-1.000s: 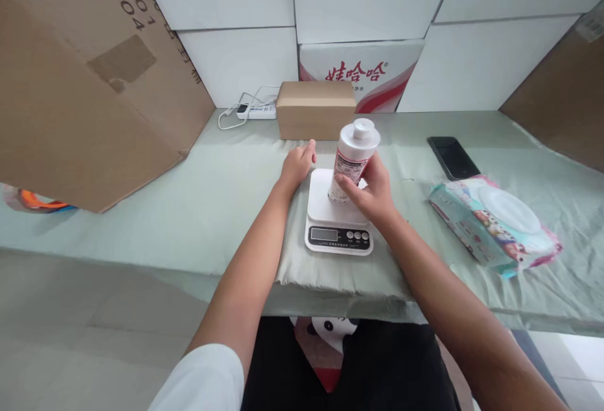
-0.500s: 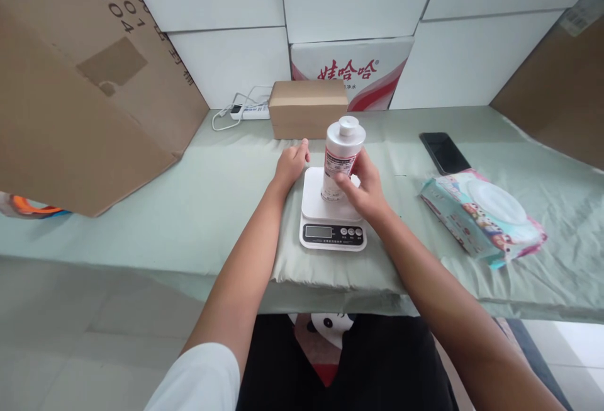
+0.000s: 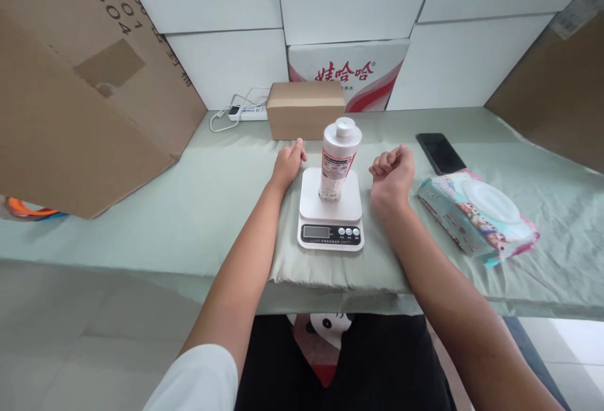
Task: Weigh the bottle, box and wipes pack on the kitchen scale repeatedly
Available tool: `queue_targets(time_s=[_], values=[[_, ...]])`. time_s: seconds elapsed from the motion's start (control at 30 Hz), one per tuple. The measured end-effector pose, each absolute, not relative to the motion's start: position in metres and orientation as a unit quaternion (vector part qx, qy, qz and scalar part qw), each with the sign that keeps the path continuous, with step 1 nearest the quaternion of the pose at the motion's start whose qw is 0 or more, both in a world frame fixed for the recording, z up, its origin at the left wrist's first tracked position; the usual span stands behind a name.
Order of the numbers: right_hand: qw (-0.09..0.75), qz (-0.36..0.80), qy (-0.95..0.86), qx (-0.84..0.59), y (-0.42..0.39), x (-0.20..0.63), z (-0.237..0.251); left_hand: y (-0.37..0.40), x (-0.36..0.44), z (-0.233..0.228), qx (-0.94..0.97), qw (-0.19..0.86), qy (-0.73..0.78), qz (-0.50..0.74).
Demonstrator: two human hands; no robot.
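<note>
A white bottle (image 3: 336,168) with a white cap and a printed label stands upright on the platform of a white kitchen scale (image 3: 330,209). The scale's grey display and its row of buttons face me. To the left of the scale my left hand (image 3: 287,165) rests on the cloth, fingers curled in and nothing visible in them. On the other side my right hand (image 3: 392,175) lies with its palm turned inward and its fingers folded, holding nothing. Neither hand touches the bottle.
A brown cardboard box (image 3: 306,109) sits behind the scale, beside a white power strip (image 3: 249,112) with a cable. On the right lie a phone (image 3: 441,153) and a wet wipes pack (image 3: 479,213). Large cardboard (image 3: 80,102) stands at the left. Green cloth (image 3: 141,228) covers the table.
My right hand has let go of the bottle, moved right and curled its fingers. The bottle stays on the scale. My left hand remains in place.
</note>
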State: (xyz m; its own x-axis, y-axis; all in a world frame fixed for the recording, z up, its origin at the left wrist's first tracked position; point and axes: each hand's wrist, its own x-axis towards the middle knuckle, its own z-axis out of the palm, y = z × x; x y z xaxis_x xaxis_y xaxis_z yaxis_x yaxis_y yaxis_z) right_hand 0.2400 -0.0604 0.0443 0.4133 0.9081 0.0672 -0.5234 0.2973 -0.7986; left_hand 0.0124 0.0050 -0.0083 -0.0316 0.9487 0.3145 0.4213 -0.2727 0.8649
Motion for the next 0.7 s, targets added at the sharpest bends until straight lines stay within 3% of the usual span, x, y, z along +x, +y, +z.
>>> queue_targets(time_s=[0.7], values=[[0.730,0.466,-0.267,-0.422,-0.0589,0.2390,0.0396,0.0025,0.0124,-0.0071,0.634,0.281,0.544,0.472]])
